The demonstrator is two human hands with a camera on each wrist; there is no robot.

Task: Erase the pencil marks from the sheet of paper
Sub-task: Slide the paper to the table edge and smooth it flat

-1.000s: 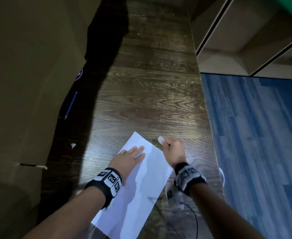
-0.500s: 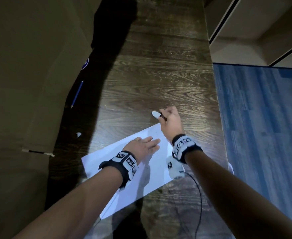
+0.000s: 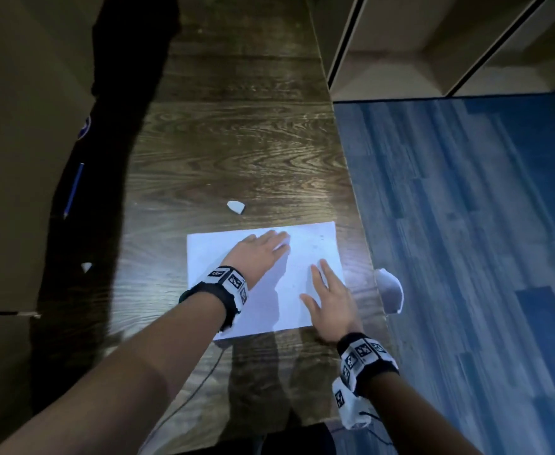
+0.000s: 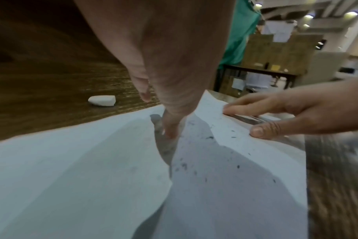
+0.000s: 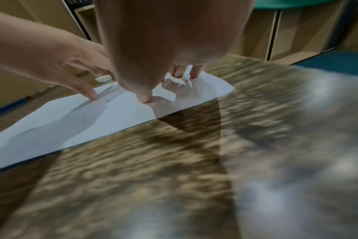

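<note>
both hands (image 3: 259,254) flat on paper (image 3: 204,257)

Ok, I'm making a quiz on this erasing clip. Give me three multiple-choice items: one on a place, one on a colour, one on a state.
1. Where is the eraser?
A. on the table beyond the paper
B. in the right hand
C. on the floor

2. What colour is the pencil?
A. red
B. blue
C. yellow

3. How are the two hands?
A. both fists
B. one gripping the pencil
C. both flat on the paper, holding nothing

Answers:
1 A: it lies alone on the wood past the far edge of the paper.
2 B: its shaft shows blue in the head view.
3 C: the left hand and right hand lie with straight fingers on the sheet.
</note>
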